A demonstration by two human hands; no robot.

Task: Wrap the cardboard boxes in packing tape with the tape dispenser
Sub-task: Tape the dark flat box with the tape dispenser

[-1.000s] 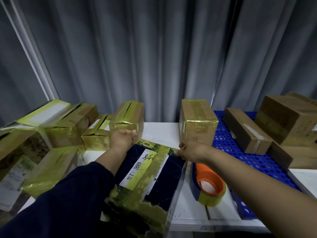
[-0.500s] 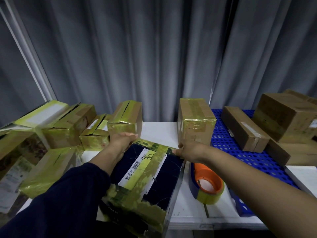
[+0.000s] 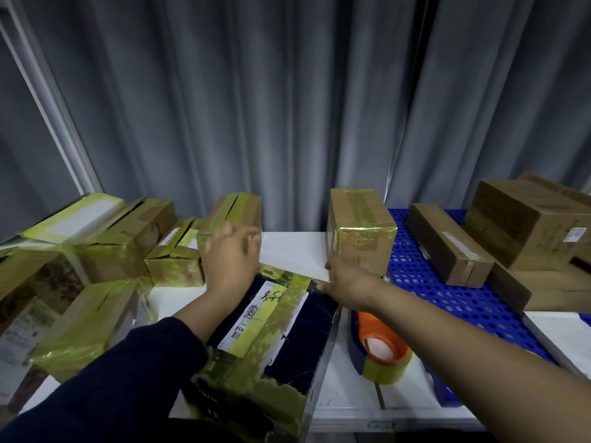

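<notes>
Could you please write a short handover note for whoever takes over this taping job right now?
Left hand: open, blurred, above the far left corner of the dark box; contact unclear.
Right hand: grips that box's far right corner, thumb on top.
Tape dispenser: lying untouched on the white table, right of the box.
Done: dark box carries tape bands; taped boxes piled left.
Left: brown boxes on the blue tray look unwrapped.

Two hands (image 3: 230,260) (image 3: 348,286), one tape dispenser (image 3: 380,348) and about twelve cardboard boxes (image 3: 358,231) show.
</notes>
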